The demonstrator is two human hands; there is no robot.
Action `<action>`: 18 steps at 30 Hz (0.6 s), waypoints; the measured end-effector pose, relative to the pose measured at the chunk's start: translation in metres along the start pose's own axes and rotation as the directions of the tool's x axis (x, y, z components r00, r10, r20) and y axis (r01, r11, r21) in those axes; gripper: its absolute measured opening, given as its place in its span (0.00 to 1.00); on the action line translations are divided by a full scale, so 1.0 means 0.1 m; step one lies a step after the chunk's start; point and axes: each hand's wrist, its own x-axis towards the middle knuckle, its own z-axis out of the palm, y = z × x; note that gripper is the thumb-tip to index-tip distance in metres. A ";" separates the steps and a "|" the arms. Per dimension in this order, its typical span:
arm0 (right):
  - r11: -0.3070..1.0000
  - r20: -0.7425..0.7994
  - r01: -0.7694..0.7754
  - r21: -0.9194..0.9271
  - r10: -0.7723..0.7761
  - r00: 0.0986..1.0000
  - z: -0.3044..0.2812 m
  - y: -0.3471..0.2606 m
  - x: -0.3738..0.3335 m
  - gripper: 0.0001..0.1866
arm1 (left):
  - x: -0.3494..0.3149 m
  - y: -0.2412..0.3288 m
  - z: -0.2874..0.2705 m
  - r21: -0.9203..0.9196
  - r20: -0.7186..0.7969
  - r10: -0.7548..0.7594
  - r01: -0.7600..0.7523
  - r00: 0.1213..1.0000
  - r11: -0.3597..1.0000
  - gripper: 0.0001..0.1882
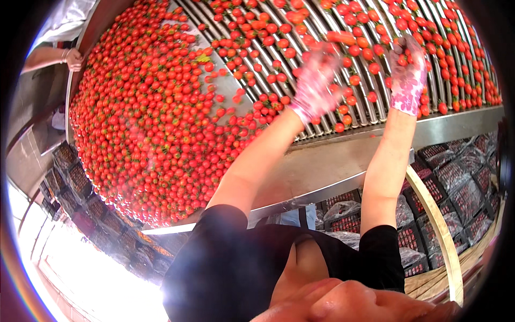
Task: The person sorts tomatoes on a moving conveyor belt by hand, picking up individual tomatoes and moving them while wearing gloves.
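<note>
Small red cherry tomatoes (161,123) lie heaped at the left and scattered over metal rollers (370,110) ahead of me. My left hand (317,83), in a pink-and-white glove, reaches over the rollers among the tomatoes. Motion smears its fingers, so whether it grips anything is hidden. To its right, my right hand (409,75), in a pink flower-patterned glove, is low over the rollers. Its fingers are curled, with red cherry tomatoes showing between them. More tomatoes lie around both hands.
A broad metal rim (322,169) runs along the near side. Below it stand several dark crates (343,214) with plastic film, beside a curved pale bar (437,225). At the far left, another person's hand (74,59) rests on the bin's edge.
</note>
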 end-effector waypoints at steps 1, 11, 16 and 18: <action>1.000 0.008 0.000 -0.011 0.000 1.000 -0.08 -0.11 0.04 0.15 | -0.07 0.15 0.08 0.013 0.095 0.145 -0.147 0.985 0.989 0.40; 0.962 0.163 0.002 -0.273 0.045 0.986 0.20 -0.04 -0.16 0.14 | -1.01 -0.91 -0.92 0.306 -0.092 -0.175 0.195 0.980 0.932 0.26; 0.920 0.162 -0.002 -0.392 0.071 0.984 0.20 -0.04 -0.18 0.13 | -0.28 -1.37 -1.28 0.421 -0.043 -0.606 0.565 0.794 0.710 0.17; 0.915 0.200 0.024 -0.402 0.062 0.978 0.20 -0.01 -0.20 0.14 | -0.10 -1.30 -1.11 0.556 -0.010 -0.634 0.531 0.773 0.639 0.20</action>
